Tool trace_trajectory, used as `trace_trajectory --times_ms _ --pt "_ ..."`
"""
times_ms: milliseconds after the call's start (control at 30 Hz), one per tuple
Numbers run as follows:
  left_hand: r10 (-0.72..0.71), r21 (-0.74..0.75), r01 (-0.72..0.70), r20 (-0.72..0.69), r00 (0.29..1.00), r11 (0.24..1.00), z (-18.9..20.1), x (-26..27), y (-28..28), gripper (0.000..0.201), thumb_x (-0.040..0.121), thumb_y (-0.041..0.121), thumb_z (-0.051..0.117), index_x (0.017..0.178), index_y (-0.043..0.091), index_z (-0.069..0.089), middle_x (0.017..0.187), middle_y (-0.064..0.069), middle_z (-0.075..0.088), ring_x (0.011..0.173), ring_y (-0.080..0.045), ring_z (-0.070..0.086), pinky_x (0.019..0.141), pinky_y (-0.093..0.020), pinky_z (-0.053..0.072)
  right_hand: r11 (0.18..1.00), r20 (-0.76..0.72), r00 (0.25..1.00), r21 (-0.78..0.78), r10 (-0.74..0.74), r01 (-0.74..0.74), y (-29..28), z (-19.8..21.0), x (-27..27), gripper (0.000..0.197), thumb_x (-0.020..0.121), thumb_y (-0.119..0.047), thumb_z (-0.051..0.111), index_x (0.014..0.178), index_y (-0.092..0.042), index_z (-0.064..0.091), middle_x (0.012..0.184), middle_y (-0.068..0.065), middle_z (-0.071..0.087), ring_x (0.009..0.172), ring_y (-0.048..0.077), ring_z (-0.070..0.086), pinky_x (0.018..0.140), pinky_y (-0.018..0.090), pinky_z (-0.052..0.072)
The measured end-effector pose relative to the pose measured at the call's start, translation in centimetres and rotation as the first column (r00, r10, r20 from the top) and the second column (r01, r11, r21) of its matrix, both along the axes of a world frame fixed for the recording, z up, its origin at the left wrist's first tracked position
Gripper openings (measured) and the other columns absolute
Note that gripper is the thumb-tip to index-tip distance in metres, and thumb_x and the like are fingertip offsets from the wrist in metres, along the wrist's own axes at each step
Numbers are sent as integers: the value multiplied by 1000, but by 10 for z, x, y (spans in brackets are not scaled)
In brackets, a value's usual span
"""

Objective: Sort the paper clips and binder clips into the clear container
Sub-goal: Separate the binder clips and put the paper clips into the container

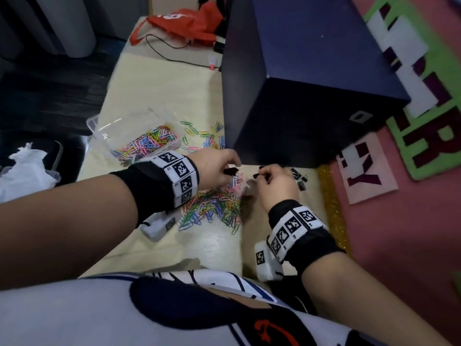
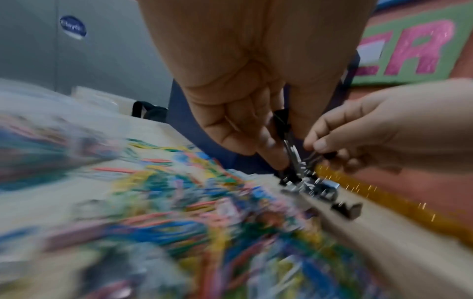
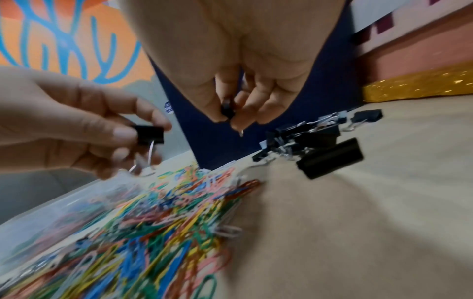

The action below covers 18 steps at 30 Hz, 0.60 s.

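Counts: 1 clear container [image 1: 99, 126], part-filled with coloured paper clips [image 1: 149, 143], too many to count. 1 big loose pile of paper clips [image 1: 214, 206] on the surface [image 1: 214, 245], plus a scatter of roughly a dozen [image 1: 199, 136] beside the container. Binder clips, all black: 1 in the left hand [image 3: 149, 134], 1 in the right hand [image 3: 227, 110], a cluster of about 5 on the surface [image 3: 314, 141], exact number unclear from tangle and blur

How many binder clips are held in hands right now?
2: one black binder clip pinched by the left hand, another small binder clip pinched by the right hand. More binder clips lie on the table; fingers may hide others.
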State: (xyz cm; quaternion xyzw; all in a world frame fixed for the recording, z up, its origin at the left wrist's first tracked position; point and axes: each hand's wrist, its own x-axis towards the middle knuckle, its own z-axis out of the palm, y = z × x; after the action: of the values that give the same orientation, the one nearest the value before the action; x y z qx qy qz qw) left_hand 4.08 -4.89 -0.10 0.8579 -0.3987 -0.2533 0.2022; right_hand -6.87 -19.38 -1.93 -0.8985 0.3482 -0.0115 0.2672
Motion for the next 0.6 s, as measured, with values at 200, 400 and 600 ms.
trace_trajectory --times_ms 200,400,600 --pt "-30 -45 28 -38 999 999 -2 -3 -9 58 89 23 61 142 25 37 132 0 57 105 -16 62 92 -28 48 991 -48 995 -102 -88 83 -11 -4 -4 41 92 -28 54 133 -23 50 138 8 40 123 29 45 103 40 41" --pt "26 174 -37 68 997 984 -3 17 41 21 89 24 58 109 25 63 96 5 65 90 -16 61 84 -24 45 952 -27 961 -130 275 -276 30 -8 11 23 90 -27 55 112 -24 59 124 1 44 117 22 43 102 38 39" --pt "67 557 -121 116 991 821 -4 30 98 19 82 31 68 90 13 67 85 -3 65 76 -23 57 66 -28 45 776 -130 778 -81 614 -626 81 -12 42 20 91 -24 53 108 -24 63 115 2 54 114 23 47 99 38 41"
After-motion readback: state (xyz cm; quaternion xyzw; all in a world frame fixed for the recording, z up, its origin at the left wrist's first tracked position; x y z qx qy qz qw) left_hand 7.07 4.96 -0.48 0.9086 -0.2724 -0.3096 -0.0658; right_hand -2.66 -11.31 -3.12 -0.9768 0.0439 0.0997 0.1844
